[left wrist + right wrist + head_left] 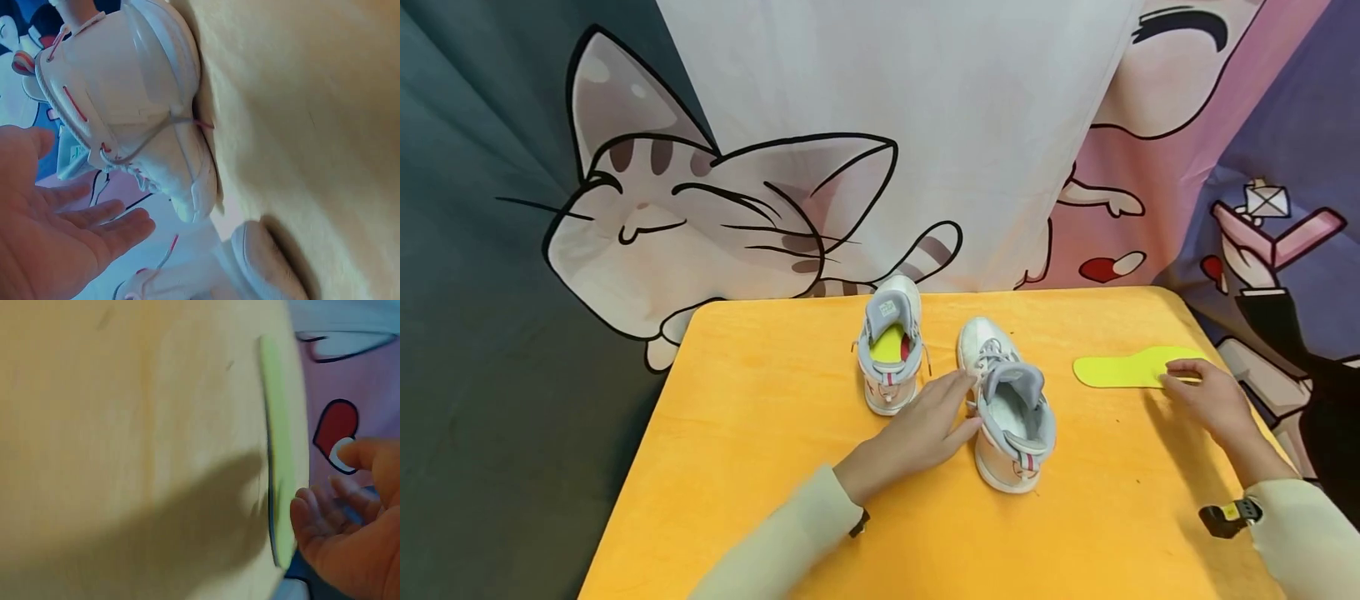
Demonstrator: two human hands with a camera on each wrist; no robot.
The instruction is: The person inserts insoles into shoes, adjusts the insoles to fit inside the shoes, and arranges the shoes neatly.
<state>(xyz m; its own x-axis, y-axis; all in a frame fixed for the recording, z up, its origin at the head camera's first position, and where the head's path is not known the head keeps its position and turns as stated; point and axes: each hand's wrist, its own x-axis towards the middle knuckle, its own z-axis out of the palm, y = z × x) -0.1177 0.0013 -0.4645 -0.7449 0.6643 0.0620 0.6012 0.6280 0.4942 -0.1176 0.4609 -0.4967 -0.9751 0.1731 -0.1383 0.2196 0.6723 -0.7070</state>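
Note:
Two white high-top sneakers stand on the orange table [760, 433]. The left sneaker [891, 354] has a yellow insole inside. My left hand [936, 421] lies between them with straight fingers, its fingertips at the side of the right sneaker [1011, 408]. In the left wrist view the open palm [59, 237] faces one sneaker [137, 106], and the other sneaker [256, 269] shows below. A loose yellow-green insole [1123, 368] lies flat at the right. My right hand [1198, 392] rests its fingertips on the insole's near end; the right wrist view shows the insole [278, 469] edge-on beside loosely bent fingers [319, 509].
A cartoon cat cloth [700, 217] hangs behind the table. The table's right edge [1240, 367] runs close to my right hand. Bare orange surface lies left of the sneakers and along the front.

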